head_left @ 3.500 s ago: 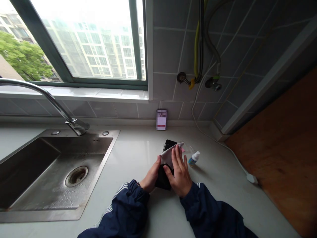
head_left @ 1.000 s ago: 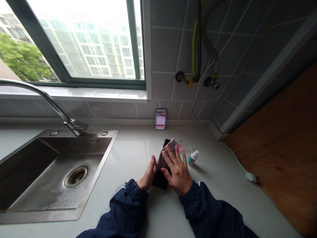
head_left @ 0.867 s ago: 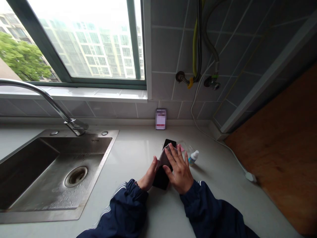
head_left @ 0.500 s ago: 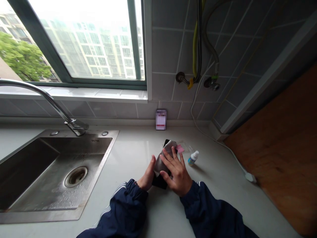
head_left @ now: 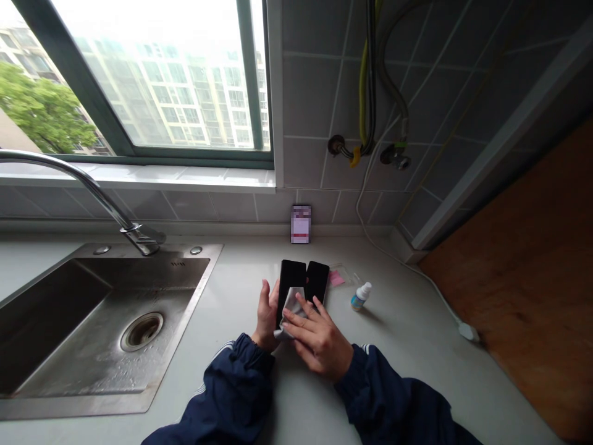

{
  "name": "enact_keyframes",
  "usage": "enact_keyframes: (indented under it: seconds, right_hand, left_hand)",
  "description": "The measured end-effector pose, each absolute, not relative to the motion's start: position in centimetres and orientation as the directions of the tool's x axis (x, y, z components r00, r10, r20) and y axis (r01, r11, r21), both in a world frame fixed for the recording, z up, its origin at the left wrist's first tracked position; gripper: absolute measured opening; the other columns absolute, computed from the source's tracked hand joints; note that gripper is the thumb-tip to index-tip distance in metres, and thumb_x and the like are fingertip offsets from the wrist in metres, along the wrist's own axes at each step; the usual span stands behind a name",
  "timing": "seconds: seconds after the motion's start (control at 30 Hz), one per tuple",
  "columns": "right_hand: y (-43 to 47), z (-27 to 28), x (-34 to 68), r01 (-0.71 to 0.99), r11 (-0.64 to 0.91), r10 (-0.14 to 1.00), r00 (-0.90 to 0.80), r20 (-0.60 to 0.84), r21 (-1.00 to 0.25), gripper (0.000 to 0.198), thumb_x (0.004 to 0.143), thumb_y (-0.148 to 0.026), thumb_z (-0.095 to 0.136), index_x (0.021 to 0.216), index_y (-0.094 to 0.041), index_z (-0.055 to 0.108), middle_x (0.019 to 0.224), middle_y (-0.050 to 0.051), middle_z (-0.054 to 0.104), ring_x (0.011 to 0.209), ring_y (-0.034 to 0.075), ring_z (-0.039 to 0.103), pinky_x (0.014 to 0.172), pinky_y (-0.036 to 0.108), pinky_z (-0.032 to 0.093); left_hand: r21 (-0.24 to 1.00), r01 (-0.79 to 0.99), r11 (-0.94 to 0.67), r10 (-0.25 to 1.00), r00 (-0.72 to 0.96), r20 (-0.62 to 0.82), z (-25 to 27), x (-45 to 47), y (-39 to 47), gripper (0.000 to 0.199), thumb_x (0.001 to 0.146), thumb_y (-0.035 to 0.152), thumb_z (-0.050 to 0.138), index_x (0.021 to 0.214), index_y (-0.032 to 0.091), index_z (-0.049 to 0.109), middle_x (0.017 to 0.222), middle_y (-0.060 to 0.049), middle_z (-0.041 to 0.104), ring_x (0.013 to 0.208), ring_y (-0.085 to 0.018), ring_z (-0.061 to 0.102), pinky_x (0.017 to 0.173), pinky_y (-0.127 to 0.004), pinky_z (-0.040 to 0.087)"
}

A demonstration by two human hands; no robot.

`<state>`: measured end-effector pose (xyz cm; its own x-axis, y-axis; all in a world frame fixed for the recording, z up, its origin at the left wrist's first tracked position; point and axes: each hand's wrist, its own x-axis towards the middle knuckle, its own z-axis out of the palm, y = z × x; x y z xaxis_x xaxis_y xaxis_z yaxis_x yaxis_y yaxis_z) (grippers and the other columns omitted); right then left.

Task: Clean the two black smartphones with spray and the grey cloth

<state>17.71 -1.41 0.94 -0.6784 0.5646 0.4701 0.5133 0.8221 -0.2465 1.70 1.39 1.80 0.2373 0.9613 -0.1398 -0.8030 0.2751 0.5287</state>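
My left hand (head_left: 267, 315) grips the left edge of a black smartphone (head_left: 291, 273), its thumb pointing up alongside and its other fingers partly hidden behind. A crumpled grey cloth (head_left: 294, 301) lies over the lower part of the phone's face. The fingers of my right hand (head_left: 322, 340) press this cloth against the phone. Just right of it, a second black phone-like slab (head_left: 319, 279) rests on the counter, its lower end covered by my right hand. A small white-capped bottle (head_left: 361, 296) with a blue label stands further right.
Behind the slab lie a clear plastic piece and a pink slip (head_left: 336, 277). A phone with a lit screen (head_left: 301, 225) leans against the backsplash. At left are a steel sink (head_left: 185, 321) and faucet (head_left: 139, 237). A white cable (head_left: 417, 271) runs along the right to a plug.
My right hand and the cloth have slid down and left, uncovering the upper face of the phone. The phone now stands apart from the second slab, and my left hand has shifted slightly left.
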Motion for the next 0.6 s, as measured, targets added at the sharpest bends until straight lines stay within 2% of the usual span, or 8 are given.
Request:
enact_keyframes:
  seconds: [0.27, 0.33, 0.4, 0.5, 0.6]
  right_hand:
    - [-2.6, 2.3, 17.3, 0.366, 0.887, 0.46, -0.75, 0.475, -0.282, 0.034, 0.09, -0.017, 0.053, 0.12, -0.02, 0.07, 0.136, 0.005, 0.068, 0.152, 0.028, 0.031, 0.124, 0.057, 0.025]
    - [-2.8, 2.4, 17.3, 0.317, 0.896, 0.434, -0.772, 0.464, -0.311, 0.031, 0.093, -0.021, 0.053, 0.118, -0.02, 0.07, 0.129, 0.005, 0.072, 0.15, 0.027, 0.036, 0.124, 0.055, 0.023]
    - [-3.0, 2.5, 17.2, 0.264, 0.903, 0.407, -0.778, 0.479, -0.337, 0.027, 0.097, -0.032, 0.054, 0.116, -0.02, 0.07, 0.122, 0.004, 0.075, 0.144, 0.027, 0.045, 0.124, 0.053, 0.023]
    - [-2.9, 2.3, 17.1, 0.269, 0.888, 0.444, -0.713, 0.542, -0.373, 0.032, 0.099, -0.046, 0.053, 0.109, -0.021, 0.071, 0.109, 0.006, 0.078, 0.125, 0.027, 0.061, 0.115, 0.049, 0.037]
    - [-2.6, 1.9, 17.0, 0.375, 0.808, 0.587, -0.564, 0.58, -0.454, 0.031, 0.101, -0.037, 0.048, 0.085, -0.022, 0.07, 0.082, 0.005, 0.073, 0.09, 0.023, 0.067, 0.087, 0.039, 0.052]
  left_hand:
    - [0.537, -0.814, 0.222, 0.975, 0.168, -0.149, 2.6, 0.8, 1.6, 0.074, 0.095, 0.07, 0.039, 0.148, 0.019, 0.049, 0.147, -0.017, 0.056, 0.115, -0.037, 0.066, 0.097, -0.054, 0.054]
    - [0.538, -0.814, 0.219, 0.976, 0.17, -0.139, 2.4, 0.7, 1.7, 0.073, 0.095, 0.069, 0.038, 0.148, 0.02, 0.049, 0.149, -0.016, 0.054, 0.11, -0.036, 0.068, 0.09, -0.053, 0.057]
    - [0.543, -0.811, 0.217, 0.976, 0.176, -0.128, 2.1, 0.6, 1.8, 0.073, 0.095, 0.069, 0.039, 0.148, 0.02, 0.049, 0.149, -0.017, 0.053, 0.104, -0.035, 0.07, 0.081, -0.051, 0.06]
    - [0.55, -0.812, 0.197, 0.98, 0.164, -0.11, 1.9, 0.6, 1.8, 0.072, 0.095, 0.068, 0.041, 0.15, 0.023, 0.048, 0.149, -0.016, 0.053, 0.099, -0.034, 0.07, 0.073, -0.048, 0.061]
    - [0.556, -0.812, 0.177, 0.984, 0.144, -0.103, 2.0, 0.7, 1.9, 0.071, 0.095, 0.067, 0.04, 0.153, 0.026, 0.044, 0.149, -0.016, 0.053, 0.098, -0.034, 0.071, 0.073, -0.049, 0.061]
